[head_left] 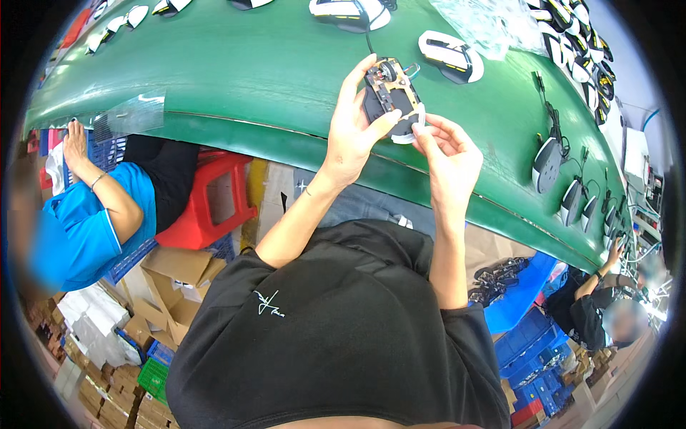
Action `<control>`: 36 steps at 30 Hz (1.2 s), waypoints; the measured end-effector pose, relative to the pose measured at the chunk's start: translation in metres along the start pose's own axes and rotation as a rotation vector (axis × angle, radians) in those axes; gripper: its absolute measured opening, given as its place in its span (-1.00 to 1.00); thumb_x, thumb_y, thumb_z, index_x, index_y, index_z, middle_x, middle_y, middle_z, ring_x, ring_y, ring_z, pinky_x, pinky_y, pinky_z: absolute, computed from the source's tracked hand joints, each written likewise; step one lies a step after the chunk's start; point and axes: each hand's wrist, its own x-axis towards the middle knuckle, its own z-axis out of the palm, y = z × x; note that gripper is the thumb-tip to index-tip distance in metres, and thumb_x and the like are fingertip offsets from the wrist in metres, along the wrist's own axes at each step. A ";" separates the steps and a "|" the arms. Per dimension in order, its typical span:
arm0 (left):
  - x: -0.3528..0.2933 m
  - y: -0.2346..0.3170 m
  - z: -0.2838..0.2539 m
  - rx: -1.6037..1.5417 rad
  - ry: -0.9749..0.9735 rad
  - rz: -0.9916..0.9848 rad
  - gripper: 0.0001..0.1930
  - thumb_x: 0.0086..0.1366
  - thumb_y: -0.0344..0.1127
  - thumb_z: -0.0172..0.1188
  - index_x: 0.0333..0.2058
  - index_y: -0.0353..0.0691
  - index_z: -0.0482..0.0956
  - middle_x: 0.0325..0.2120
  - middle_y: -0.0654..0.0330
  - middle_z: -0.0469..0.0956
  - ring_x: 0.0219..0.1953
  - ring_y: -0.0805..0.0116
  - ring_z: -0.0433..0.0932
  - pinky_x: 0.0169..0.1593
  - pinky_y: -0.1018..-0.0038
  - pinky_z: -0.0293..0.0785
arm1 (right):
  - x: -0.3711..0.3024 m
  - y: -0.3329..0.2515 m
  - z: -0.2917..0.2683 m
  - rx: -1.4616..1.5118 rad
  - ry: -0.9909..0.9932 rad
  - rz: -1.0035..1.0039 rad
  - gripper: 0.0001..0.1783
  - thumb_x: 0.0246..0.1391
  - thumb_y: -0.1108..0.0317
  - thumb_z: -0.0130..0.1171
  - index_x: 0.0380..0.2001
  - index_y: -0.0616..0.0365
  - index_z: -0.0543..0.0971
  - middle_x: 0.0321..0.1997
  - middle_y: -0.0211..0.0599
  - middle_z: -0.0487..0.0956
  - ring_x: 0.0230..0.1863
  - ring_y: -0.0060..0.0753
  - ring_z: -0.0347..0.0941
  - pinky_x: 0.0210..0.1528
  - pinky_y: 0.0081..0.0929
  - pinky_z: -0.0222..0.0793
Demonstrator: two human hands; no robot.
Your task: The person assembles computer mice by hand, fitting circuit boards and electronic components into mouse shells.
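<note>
My left hand [346, 143] is closed round an opened computer mouse [389, 89], gripping it by its sides above the green work surface [250, 79]. The mouse lacks its top cover, so the circuit board and scroll wheel show, and a dark cable runs off its far end. At the near end of the mouse, the fingertips of my right hand [450, 154] pinch a pale curved piece [410, 136] against its rim. Whether that piece is fixed to the mouse I cannot tell. Just beyond, to the right, lies a white-and-black mouse shell [450, 56].
Another white-and-black shell [349, 13] lies at the far edge, beside clear plastic bags [493, 25]. Cabled dark mice [548, 164] line the right side. A co-worker in blue [107, 214] sits left by a red stool [214, 204]; another person [593, 307] is far right.
</note>
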 end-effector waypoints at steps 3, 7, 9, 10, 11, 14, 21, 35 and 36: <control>-0.002 -0.007 0.005 0.020 -0.045 0.095 -0.04 0.10 -0.72 0.20 0.39 -0.18 -0.15 0.13 0.00 0.34 0.13 0.23 0.42 0.21 0.33 0.41 | -0.001 0.005 0.001 0.235 -0.016 0.142 -0.68 -0.01 0.54 0.33 -0.15 0.43 0.58 -0.33 -0.18 0.63 -0.37 -0.55 0.56 -0.29 -0.63 0.57; -0.006 -0.011 0.007 -0.046 0.001 0.115 0.03 0.08 -0.65 0.27 0.40 -0.18 -0.22 0.16 0.01 0.31 0.17 0.26 0.38 0.23 0.33 0.36 | 0.007 0.000 -0.010 0.153 -0.081 0.153 -0.71 0.01 0.53 0.33 -0.17 0.42 0.60 -0.34 -0.18 0.64 -0.37 -0.54 0.56 -0.31 -0.62 0.58; 0.000 -0.005 0.001 -0.076 -0.068 -0.013 0.07 0.08 -0.69 0.24 0.41 -0.15 -0.30 0.15 0.00 0.34 0.13 0.25 0.42 0.20 0.36 0.40 | 0.011 -0.004 -0.013 0.128 -0.096 0.215 -0.74 0.02 0.52 0.32 -0.20 0.43 0.61 -0.33 -0.17 0.64 -0.37 -0.53 0.56 -0.31 -0.61 0.58; -0.001 -0.005 0.003 -0.077 -0.070 -0.015 0.07 0.08 -0.69 0.24 0.41 -0.15 -0.30 0.15 0.00 0.34 0.13 0.25 0.42 0.20 0.36 0.40 | 0.012 -0.002 -0.014 0.128 -0.094 0.215 -0.74 0.02 0.52 0.32 -0.20 0.43 0.61 -0.33 -0.17 0.64 -0.37 -0.53 0.56 -0.31 -0.61 0.58; -0.002 -0.004 0.005 -0.143 -0.045 -0.045 0.06 0.09 -0.71 0.22 0.41 -0.15 -0.30 0.15 -0.01 0.35 0.12 0.26 0.44 0.17 0.39 0.42 | 0.012 0.001 -0.013 0.154 -0.078 0.158 -0.74 0.02 0.51 0.33 -0.21 0.43 0.61 -0.33 -0.17 0.64 -0.37 -0.53 0.56 -0.31 -0.60 0.58; -0.007 -0.006 0.015 -0.212 0.078 -0.019 -0.01 0.12 -0.76 0.15 0.40 -0.23 -0.26 0.11 -0.06 0.40 0.07 0.29 0.48 0.10 0.46 0.47 | 0.010 0.002 -0.005 0.201 -0.033 0.098 -0.75 0.01 0.51 0.33 -0.22 0.43 0.61 -0.33 -0.17 0.64 -0.37 -0.53 0.56 -0.31 -0.60 0.58; 0.001 -0.001 -0.002 -0.085 -0.044 -0.179 -0.38 0.27 -0.54 0.12 0.27 -0.45 0.10 0.04 -0.14 0.46 0.05 0.12 0.52 0.11 0.28 0.52 | 0.007 0.005 -0.018 0.187 -0.094 0.165 -0.79 0.02 0.53 0.31 -0.26 0.43 0.61 -0.36 -0.16 0.64 -0.37 -0.53 0.58 -0.30 -0.61 0.58; 0.001 -0.001 -0.010 -0.082 0.016 -0.188 -0.28 0.12 -0.65 0.25 0.24 -0.41 0.13 -0.09 0.00 0.55 -0.06 0.31 0.58 0.02 0.42 0.55 | 0.008 0.003 0.000 0.209 -0.047 0.105 -0.76 0.05 0.56 0.28 -0.20 0.48 0.56 -0.29 -0.11 0.63 -0.34 -0.43 0.60 -0.24 -0.58 0.59; -0.001 -0.002 -0.012 -0.050 0.041 -0.189 -0.30 0.12 -0.62 0.26 0.23 -0.40 0.16 -0.13 0.01 0.57 -0.11 0.32 0.61 -0.03 0.45 0.57 | 0.007 0.002 0.000 0.209 -0.047 0.107 -0.76 0.05 0.56 0.28 -0.20 0.48 0.56 -0.29 -0.11 0.63 -0.34 -0.43 0.60 -0.24 -0.58 0.59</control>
